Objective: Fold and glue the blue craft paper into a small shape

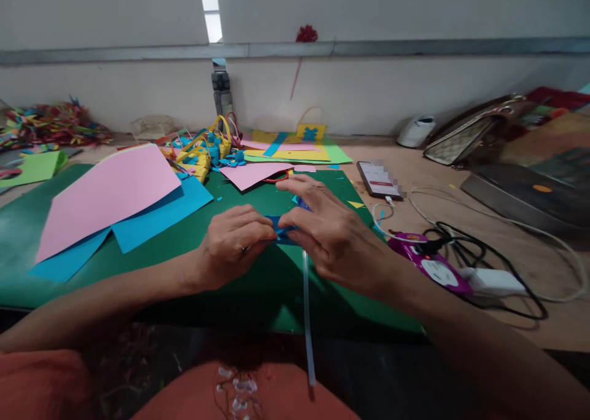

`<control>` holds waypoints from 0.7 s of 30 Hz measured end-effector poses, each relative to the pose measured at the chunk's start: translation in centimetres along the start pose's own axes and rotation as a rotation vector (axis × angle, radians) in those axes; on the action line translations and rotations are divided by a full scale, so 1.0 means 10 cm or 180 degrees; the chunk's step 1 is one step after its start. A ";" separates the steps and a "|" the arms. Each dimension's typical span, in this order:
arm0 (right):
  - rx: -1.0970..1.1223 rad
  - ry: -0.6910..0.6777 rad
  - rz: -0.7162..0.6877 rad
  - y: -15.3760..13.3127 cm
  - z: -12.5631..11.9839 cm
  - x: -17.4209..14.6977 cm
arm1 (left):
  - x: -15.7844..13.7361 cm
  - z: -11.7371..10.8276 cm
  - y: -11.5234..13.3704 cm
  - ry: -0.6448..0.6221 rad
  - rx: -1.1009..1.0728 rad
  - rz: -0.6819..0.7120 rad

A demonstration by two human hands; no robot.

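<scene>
My left hand (237, 241) is closed, its fingertips pinching the left end of a small blue paper piece (288, 238) above the green mat. On the other end, my right hand (334, 229) is also closed, with thumb and fingers on the paper and the index finger raised. A glossy dark-blue thing (302, 203) shows behind the right fingers; most of it is hidden. Below the right hand hangs a long translucent stick (308, 315), like a hot-glue stick, reaching down over my lap. Its upper end is out of sight.
Pink sheets (110, 205) and blue sheets (161, 214) lie left on the green mat (193, 312). Yellow-blue paper pieces (203, 152) are heaped behind. A phone (378, 180), a purple power strip (431, 265), loose cables (488, 248) and a bag (470, 131) are at right.
</scene>
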State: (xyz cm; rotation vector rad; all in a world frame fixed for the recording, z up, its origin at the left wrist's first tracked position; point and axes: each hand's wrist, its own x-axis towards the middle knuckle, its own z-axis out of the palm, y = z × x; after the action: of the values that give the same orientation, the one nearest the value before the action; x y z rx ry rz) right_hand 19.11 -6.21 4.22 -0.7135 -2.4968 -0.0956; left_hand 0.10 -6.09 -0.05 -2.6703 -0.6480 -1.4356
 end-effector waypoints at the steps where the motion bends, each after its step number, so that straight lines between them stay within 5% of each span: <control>1: -0.0071 -0.0064 0.0003 0.00 -0.02 0.01 | 0.01 0.00 0.01 -0.0024 0.0069 0.0018; 21: -0.0364 -0.0062 0.0017 0.01 0.11 -0.03 | 0.03 0.08 0.04 -0.0166 -0.0003 -0.0489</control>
State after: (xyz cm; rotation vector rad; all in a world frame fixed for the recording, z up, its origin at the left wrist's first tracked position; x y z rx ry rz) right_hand 18.89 -6.08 3.14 -0.7709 -2.5238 -0.2320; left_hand 1.02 -6.14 -0.22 -2.7200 -0.8748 -1.4029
